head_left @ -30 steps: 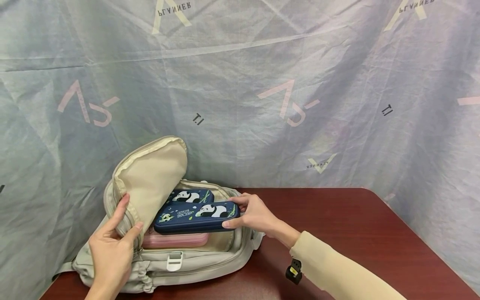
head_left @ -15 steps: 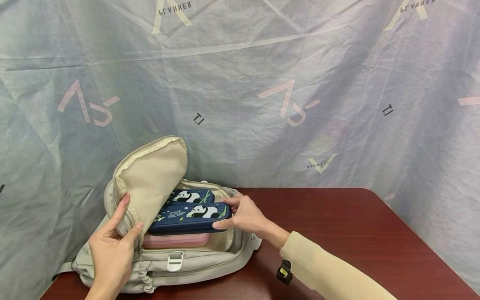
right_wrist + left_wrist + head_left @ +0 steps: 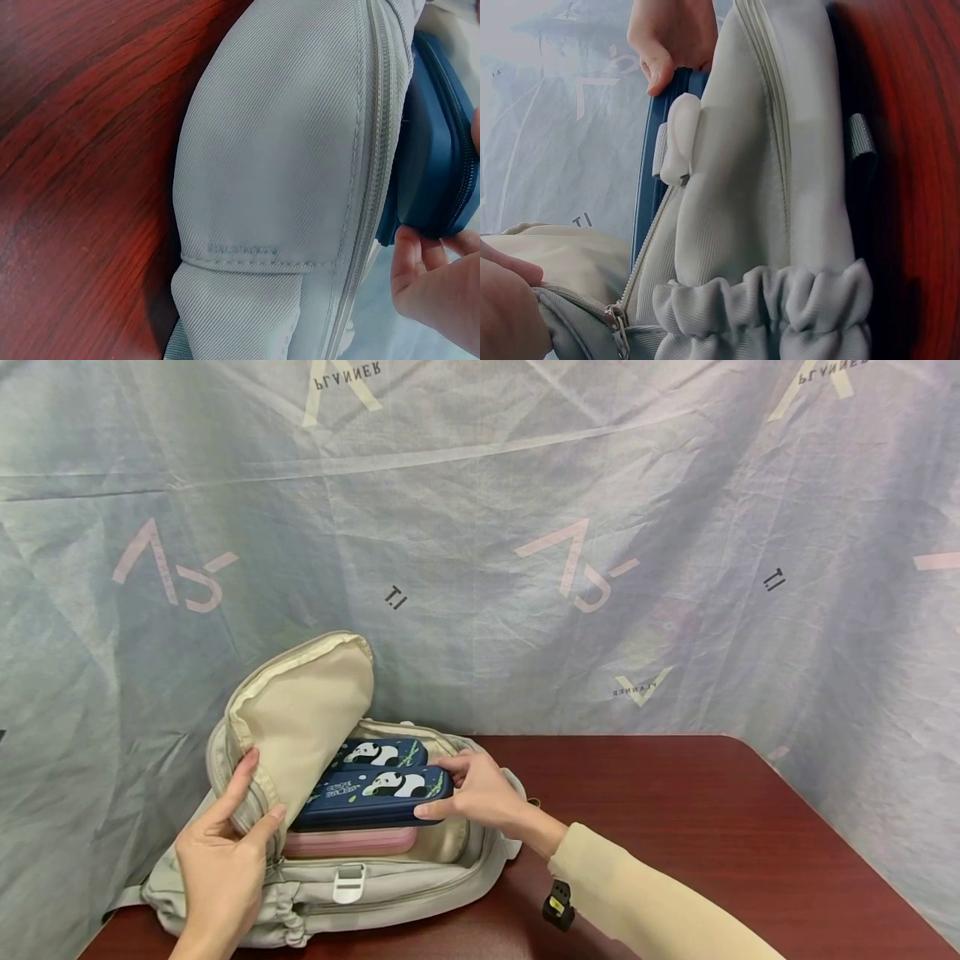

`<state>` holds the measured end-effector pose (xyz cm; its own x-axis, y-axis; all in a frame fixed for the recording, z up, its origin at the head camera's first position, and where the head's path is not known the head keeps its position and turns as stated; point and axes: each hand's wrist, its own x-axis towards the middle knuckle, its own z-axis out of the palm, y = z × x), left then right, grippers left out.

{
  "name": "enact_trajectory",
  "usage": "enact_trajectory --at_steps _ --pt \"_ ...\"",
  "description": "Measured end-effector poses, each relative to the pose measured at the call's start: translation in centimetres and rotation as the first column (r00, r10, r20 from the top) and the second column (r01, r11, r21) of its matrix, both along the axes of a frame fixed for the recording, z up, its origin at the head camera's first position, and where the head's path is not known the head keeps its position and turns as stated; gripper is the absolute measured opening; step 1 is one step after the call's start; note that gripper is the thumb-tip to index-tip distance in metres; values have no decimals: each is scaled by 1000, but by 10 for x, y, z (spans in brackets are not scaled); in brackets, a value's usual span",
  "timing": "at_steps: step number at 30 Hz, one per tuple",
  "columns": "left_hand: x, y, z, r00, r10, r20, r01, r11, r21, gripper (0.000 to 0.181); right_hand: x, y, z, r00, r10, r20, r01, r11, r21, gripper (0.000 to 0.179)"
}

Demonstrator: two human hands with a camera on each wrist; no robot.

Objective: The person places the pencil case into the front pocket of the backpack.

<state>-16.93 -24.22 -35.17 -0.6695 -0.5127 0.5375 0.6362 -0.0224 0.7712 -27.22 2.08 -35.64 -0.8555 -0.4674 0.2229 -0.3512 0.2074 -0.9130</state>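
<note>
A light grey backpack [image 3: 420, 889] lies on its back, its front flap [image 3: 307, 702] folded up and showing a cream lining. My left hand [image 3: 225, 860] pinches the flap's edge between thumb and fingers. With my right hand [image 3: 483, 793] I grip the right end of a navy pencil case [image 3: 367, 806] printed with a panda. That case is over the opening, its left end hidden behind the flap. Behind it sits a second navy panda case [image 3: 390, 752], and below lies a pink case [image 3: 360, 842]. The right wrist view shows fingers under the zipped navy case [image 3: 435, 150].
The bag rests on a dark red wooden table [image 3: 675, 810], near its left side. A grey printed cloth [image 3: 480, 568] hangs behind and at both sides. A white buckle [image 3: 349, 883] is on the bag's front, and a black wrist strap [image 3: 557, 906] hangs below my right sleeve.
My right hand has moved left with the navy pencil case, sliding it further behind the flap. The left hand and the flap have stayed in place.
</note>
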Motion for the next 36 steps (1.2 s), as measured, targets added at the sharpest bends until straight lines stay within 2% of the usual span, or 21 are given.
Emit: enact_trajectory --at_steps 6,12,23,27,36 --pt "-1 1 0 1000 11 -5 -11 1000 0 69 -2 -5 -2 999 -37 -33 38 999 32 64" --pt "-1 1 0 1000 10 -4 -10 1000 5 70 -4 -10 -3 998 -35 -47 37 998 56 71" --pt "0 2 1 1000 7 13 -7 1000 7 69 -2 -21 -4 999 -32 -23 33 999 29 64" --pt "1 2 0 1000 7 9 -7 1000 5 69 -2 -24 -3 1000 -22 -14 23 1000 16 66" --pt "1 3 1 1000 0 13 0 1000 -2 69 -2 -29 -5 999 -37 -33 39 998 55 76"
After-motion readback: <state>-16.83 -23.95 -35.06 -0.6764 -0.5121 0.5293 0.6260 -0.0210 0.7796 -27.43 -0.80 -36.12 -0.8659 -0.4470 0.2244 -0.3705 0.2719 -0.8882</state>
